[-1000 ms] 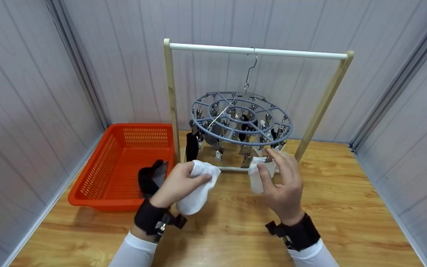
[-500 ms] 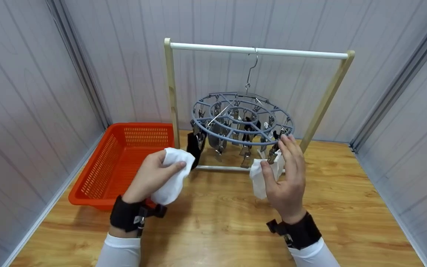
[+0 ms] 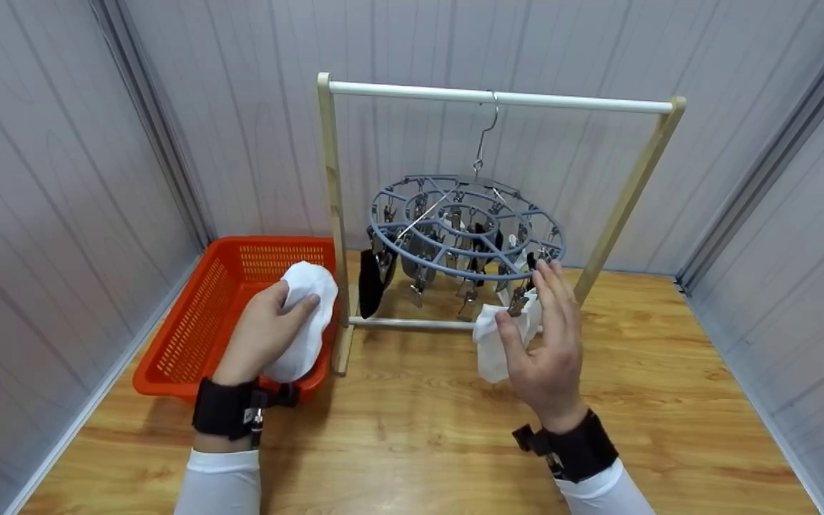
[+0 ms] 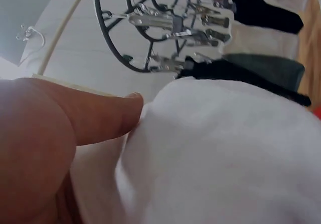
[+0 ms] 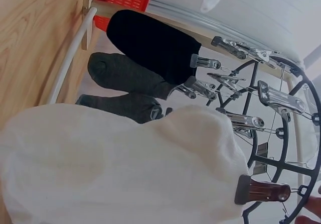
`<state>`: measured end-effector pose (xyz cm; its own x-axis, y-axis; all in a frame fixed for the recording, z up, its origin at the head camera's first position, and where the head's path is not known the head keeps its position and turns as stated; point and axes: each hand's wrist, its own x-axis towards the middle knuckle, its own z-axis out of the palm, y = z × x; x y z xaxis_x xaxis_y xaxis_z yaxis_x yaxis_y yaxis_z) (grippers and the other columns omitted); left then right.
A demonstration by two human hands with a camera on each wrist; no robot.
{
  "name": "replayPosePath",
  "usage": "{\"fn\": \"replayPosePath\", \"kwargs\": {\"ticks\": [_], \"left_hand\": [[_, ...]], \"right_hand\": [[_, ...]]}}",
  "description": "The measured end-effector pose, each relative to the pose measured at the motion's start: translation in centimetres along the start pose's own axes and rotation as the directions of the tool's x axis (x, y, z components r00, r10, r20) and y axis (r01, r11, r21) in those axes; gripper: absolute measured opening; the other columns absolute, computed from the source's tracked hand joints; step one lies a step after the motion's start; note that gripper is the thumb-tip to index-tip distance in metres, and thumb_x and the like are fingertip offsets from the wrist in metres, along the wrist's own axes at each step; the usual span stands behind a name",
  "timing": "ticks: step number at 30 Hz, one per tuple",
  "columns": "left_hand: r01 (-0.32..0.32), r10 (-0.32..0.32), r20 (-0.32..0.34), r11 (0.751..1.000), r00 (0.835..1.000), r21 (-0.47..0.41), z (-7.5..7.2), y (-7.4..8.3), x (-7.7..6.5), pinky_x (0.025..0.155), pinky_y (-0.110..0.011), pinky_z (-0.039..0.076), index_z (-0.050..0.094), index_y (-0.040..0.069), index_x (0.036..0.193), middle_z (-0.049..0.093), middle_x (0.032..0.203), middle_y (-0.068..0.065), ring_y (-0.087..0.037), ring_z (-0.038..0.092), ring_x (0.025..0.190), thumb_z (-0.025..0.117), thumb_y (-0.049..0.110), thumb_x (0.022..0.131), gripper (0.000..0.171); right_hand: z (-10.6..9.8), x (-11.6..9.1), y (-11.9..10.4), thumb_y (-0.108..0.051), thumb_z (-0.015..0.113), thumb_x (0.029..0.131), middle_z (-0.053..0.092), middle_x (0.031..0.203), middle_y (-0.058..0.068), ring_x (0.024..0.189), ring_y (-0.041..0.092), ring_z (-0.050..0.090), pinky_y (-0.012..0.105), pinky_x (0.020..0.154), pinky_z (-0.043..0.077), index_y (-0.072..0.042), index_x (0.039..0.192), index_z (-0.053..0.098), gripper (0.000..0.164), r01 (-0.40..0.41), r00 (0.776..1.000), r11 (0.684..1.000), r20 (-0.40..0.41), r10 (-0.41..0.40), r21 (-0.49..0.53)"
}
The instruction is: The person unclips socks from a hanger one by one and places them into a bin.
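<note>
My left hand (image 3: 258, 336) pinches a white sock (image 3: 310, 280) between thumb and fingers, over the right side of the orange basket (image 3: 190, 336). In the left wrist view the sock (image 4: 225, 138) fills the lower right beside my thumb. My right hand (image 3: 549, 357), fingers straight, is at the front right of the round clip hanger (image 3: 412, 252). Beside its thumb a second white sock (image 3: 491, 350) hangs from a metal clip (image 3: 518, 302). The right wrist view shows this sock (image 5: 125, 169) held by the clip, with fingertips near the hanger's rim.
The hanger hooks onto a white rail (image 3: 412, 91) with wooden posts (image 3: 630, 200). Black sock (image 3: 375, 282) and grey socks (image 5: 125, 76) hang from other clips. Several clips hold nothing. A lower white bar (image 3: 412, 325) crosses the stand. Panel walls enclose the wooden surface (image 3: 412, 443).
My left hand has carried its white sock leftward to the basket, covering the dark sock there. The right hand's fingers have straightened and come off the hanging white sock.
</note>
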<state>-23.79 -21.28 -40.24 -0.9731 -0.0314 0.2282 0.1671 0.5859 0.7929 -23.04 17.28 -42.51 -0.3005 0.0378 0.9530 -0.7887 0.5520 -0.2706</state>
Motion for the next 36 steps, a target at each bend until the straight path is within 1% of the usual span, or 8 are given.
{"fn": "replayPosePath", "kwargs": {"ticks": [4,10,18,20,23,26,31,36], "left_hand": [[0.026,-0.026,0.008,0.998,1.000,0.058,-0.1,-0.7,0.3,0.062,-0.034,0.041,0.051,0.008,0.087,0.040,0.077,-0.004,-0.023,0.050,0.070,0.066,0.031,0.114,0.038],[0.058,-0.065,0.066,0.993,0.996,0.107,-0.2,-1.5,0.5,0.062,-0.035,0.038,0.050,0.008,0.091,0.041,0.078,-0.005,-0.023,0.047,0.070,0.061,0.028,0.115,0.034],[0.091,-0.102,0.138,0.992,0.985,0.088,-0.1,-3.1,1.0,0.067,-0.037,0.041,0.052,0.005,0.100,0.042,0.083,-0.007,-0.025,0.049,0.076,0.057,0.018,0.115,0.021],[0.103,-0.119,0.150,0.989,0.982,0.108,-0.2,-3.2,1.1,0.073,-0.042,0.047,0.057,0.000,0.110,0.051,0.090,-0.014,-0.029,0.055,0.084,0.055,0.019,0.116,0.019],[0.127,-0.147,0.168,0.984,0.975,0.126,-0.4,-3.4,1.1,0.092,-0.053,0.053,0.059,-0.008,0.139,0.065,0.121,-0.028,-0.038,0.062,0.106,0.052,0.021,0.117,0.037],[0.147,-0.168,0.170,0.980,0.971,0.131,-0.5,-3.4,1.2,0.110,-0.062,0.048,0.046,-0.010,0.160,0.059,0.151,-0.032,-0.044,0.060,0.131,0.049,0.023,0.118,0.053],[0.146,-0.157,0.126,0.985,0.980,0.092,-0.3,-2.6,1.0,0.114,-0.063,0.047,0.048,-0.009,0.160,0.060,0.151,-0.033,-0.046,0.059,0.137,0.050,0.022,0.117,0.053],[0.101,-0.103,0.096,0.994,0.990,0.032,0.3,-1.4,0.6,0.117,-0.062,0.046,0.054,-0.005,0.157,0.064,0.148,-0.029,-0.044,0.060,0.137,0.058,0.024,0.115,0.051]], "right_hand": [[0.0,-0.1,-0.1,-0.014,0.079,0.095,0.057,0.156,0.032,0.151,0.053,0.047,0.056,0.131,0.031,0.013,0.150,0.058,0.065,-0.005,1.000,1.000,0.016,0.004,0.006],[-0.1,-0.2,-0.4,-0.012,0.079,0.095,0.058,0.157,0.030,0.150,0.051,0.048,0.053,0.131,0.032,0.012,0.151,0.058,0.065,-0.021,0.999,1.000,0.035,0.021,0.008],[-0.1,-0.2,-0.5,-0.013,0.079,0.097,0.059,0.156,0.029,0.151,0.050,0.048,0.052,0.131,0.032,0.012,0.152,0.057,0.064,-0.006,0.999,1.000,0.047,0.007,-0.008],[-0.1,-0.2,-0.5,-0.012,0.079,0.096,0.059,0.156,0.030,0.150,0.051,0.049,0.052,0.131,0.033,0.013,0.151,0.057,0.065,-0.004,0.999,1.000,0.048,0.004,-0.009],[0.0,-0.2,-0.5,-0.014,0.078,0.096,0.059,0.155,0.032,0.149,0.052,0.049,0.053,0.131,0.033,0.013,0.151,0.057,0.065,0.002,0.999,1.000,0.050,-0.001,-0.007],[0.1,-0.3,-0.6,-0.016,0.078,0.098,0.058,0.155,0.032,0.149,0.052,0.048,0.053,0.131,0.032,0.013,0.151,0.057,0.065,0.002,0.999,1.000,0.053,-0.002,-0.004],[0.2,-0.3,-0.6,-0.019,0.078,0.099,0.057,0.156,0.032,0.150,0.051,0.048,0.054,0.131,0.032,0.012,0.152,0.057,0.065,-0.001,0.998,1.000,0.056,0.001,-0.002],[0.2,-0.3,-0.7,-0.025,0.076,0.102,0.058,0.155,0.033,0.150,0.051,0.049,0.055,0.131,0.032,0.012,0.151,0.057,0.065,0.003,0.998,1.000,0.055,-0.002,-0.006]]}}
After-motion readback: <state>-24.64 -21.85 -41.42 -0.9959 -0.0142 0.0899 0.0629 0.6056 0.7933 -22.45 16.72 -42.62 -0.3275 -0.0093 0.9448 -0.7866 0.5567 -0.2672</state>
